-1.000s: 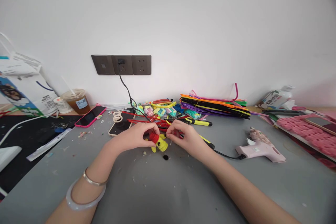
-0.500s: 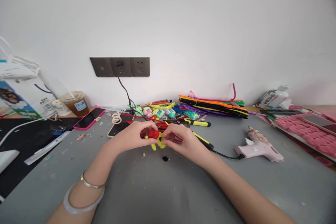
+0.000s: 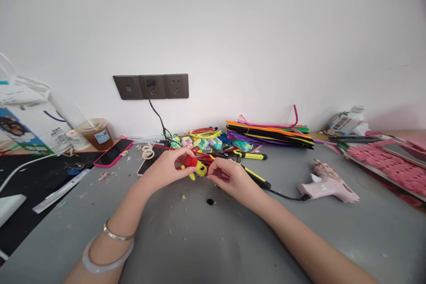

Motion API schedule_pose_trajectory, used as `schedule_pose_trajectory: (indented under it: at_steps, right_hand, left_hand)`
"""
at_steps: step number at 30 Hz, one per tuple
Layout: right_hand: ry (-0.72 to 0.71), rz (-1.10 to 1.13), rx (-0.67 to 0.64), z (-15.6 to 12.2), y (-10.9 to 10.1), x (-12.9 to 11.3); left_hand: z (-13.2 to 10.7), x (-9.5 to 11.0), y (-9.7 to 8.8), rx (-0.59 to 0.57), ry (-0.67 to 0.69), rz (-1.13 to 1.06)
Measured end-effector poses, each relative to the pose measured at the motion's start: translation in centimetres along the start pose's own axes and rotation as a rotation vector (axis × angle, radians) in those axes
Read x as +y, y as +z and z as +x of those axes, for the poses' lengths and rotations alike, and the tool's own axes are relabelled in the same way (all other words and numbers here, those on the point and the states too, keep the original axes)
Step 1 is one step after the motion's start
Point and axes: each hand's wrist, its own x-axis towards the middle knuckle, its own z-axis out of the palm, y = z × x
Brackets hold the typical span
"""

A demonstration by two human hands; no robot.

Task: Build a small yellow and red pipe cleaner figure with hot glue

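My left hand (image 3: 175,165) grips a small red and yellow pipe-cleaner figure (image 3: 201,169) between thumb and fingers. Its yellow end, with a dark spot on it, points to the right. Just right of that end, my right hand (image 3: 229,175) has thumb and fingertips pinched together, with a slight gap to the figure. Whether a tiny piece sits in that pinch cannot be made out. On the grey table below lies a small black oval piece (image 3: 210,202). Behind my hands, partly covered, are red pipe cleaners (image 3: 208,156) and black-and-yellow pliers (image 3: 254,156).
A bundle of coloured pipe cleaners (image 3: 269,134) lies against the wall. To the right are a pink glue gun (image 3: 328,186) with its cable and a pink keyboard (image 3: 386,164). At left stand a drink cup (image 3: 100,134) and a pink-edged phone (image 3: 113,153).
The figure has turned in my left hand, its yellow end rising. My right fingertips, earlier at the yellow part, now sit slightly apart from it.
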Motion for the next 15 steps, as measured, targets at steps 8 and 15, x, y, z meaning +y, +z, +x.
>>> schedule_pose_trajectory:
  at_steps: [8,15]
  right_hand:
    - [-0.015,-0.013,0.081,0.0,0.3,-0.2]
    - [-0.077,-0.092,-0.024,-0.1,0.0,-0.1]
  left_hand:
    - [-0.1,0.5,0.6,0.016,-0.002,-0.023]
    - [-0.1,0.6,0.8,0.021,-0.019,-0.021]
